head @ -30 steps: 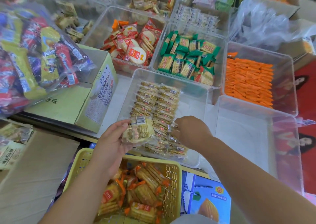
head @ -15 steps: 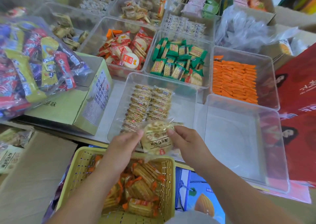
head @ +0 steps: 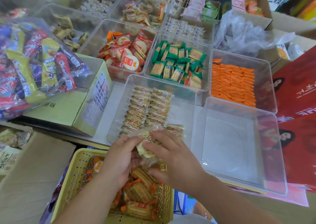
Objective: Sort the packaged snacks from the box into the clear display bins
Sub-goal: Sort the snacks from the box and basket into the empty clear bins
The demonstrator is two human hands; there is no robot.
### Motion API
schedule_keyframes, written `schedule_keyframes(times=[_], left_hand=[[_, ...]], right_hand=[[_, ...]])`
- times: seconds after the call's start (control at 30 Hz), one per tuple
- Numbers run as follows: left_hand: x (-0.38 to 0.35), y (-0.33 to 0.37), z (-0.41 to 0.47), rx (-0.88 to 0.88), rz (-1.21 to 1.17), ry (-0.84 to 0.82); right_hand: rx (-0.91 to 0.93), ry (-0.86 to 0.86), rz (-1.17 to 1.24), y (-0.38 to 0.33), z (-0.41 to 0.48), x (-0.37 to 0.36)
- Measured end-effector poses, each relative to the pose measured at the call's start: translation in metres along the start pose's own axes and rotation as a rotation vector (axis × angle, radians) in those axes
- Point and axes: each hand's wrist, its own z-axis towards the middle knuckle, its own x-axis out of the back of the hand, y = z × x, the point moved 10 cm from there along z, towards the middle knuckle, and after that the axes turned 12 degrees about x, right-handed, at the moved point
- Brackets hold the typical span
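My left hand [head: 119,157] and my right hand [head: 172,155] both grip one clear-wrapped cracker packet [head: 145,148] between them, at the near edge of a clear bin [head: 184,104]. That bin holds two neat rows of the same cracker packets [head: 147,109]. Just below my hands sits a yellow basket [head: 77,177] with orange-ended cracker packets [head: 138,194]. A second clear bin [head: 239,148] to the right holds nothing.
Further bins hold red rice-cracker packs [head: 126,54], green packs [head: 177,64] and orange packs [head: 232,85]. A green carton [head: 71,109] under a big bag of mixed snacks [head: 34,66] stands left. Red boxes [head: 297,104] lie right, crumpled plastic [head: 242,34] behind.
My left hand held the packet alone at the bin's near edge while the right reached into the bin. Both hands then drew back toward the basket and now hold the packet together.
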Motion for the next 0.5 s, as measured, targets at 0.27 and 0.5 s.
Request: schedule_keyframes(times=[0.27,0.5], left_hand=[[0.026,0.067,-0.004,-0.519,0.831,0.468],[0.066,0.077,0.048,-0.278,1.076,0.474]], right_hand=[[-0.156,0.074,-0.171,0.068,0.016,0.03],[-0.291,-0.413,-0.531,0.153,0.043,0.02]])
